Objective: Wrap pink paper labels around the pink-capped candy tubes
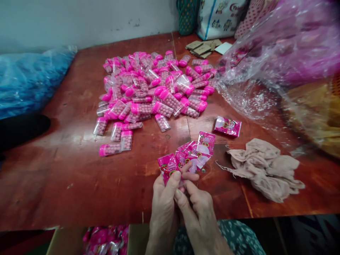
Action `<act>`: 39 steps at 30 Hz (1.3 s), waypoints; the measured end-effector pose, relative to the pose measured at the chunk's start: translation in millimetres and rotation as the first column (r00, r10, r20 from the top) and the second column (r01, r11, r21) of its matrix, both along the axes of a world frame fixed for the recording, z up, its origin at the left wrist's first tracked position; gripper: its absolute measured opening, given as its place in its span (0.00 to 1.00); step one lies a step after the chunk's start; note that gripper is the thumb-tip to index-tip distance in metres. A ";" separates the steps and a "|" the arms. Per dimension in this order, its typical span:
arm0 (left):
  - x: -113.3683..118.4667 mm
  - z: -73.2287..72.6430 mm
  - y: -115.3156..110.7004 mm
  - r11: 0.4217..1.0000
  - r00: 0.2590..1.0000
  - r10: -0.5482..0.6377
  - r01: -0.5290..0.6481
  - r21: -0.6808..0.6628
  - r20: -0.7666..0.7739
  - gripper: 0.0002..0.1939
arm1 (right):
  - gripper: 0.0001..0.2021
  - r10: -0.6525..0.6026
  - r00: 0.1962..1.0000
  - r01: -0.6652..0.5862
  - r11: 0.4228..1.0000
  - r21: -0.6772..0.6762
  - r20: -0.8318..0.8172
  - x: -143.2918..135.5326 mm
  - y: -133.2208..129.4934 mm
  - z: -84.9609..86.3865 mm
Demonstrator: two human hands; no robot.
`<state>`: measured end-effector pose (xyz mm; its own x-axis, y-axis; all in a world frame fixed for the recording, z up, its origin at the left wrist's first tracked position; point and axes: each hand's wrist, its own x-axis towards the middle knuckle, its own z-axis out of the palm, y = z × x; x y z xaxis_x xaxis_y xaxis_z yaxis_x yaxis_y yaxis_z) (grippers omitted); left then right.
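Pink packet (166,163), script illegible, at table's (66,170) 6 o'clock, pinched by left hand (162,200), right hand (198,203) curled close, its grip hidden; elsewhere, pink-capped jar heap (169,100) at 12, white bag (223,16), lettering blurred, at 1, loose packets (206,142) at 4.

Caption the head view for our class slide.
The left hand holds a pink printed wrapper, right hand at its lower edge, before piled pink-capped containers on a reddish table.
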<state>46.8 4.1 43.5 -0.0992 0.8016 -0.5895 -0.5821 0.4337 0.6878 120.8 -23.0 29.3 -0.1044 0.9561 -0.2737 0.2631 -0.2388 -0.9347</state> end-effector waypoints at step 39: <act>-19.4 -12.1 2.0 0.991 0.989 -0.133 0.134 0.020 -0.064 0.15 | 0.13 -0.137 0.972 0.149 0.988 0.050 -0.189 27.0 39.6 -3.1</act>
<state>27.3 6.1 31.4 -0.0264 0.8244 -0.5654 -0.4758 0.4870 0.7324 147.9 16.5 26.3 -0.0084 0.9796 -0.2009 0.0520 -0.2002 -0.9784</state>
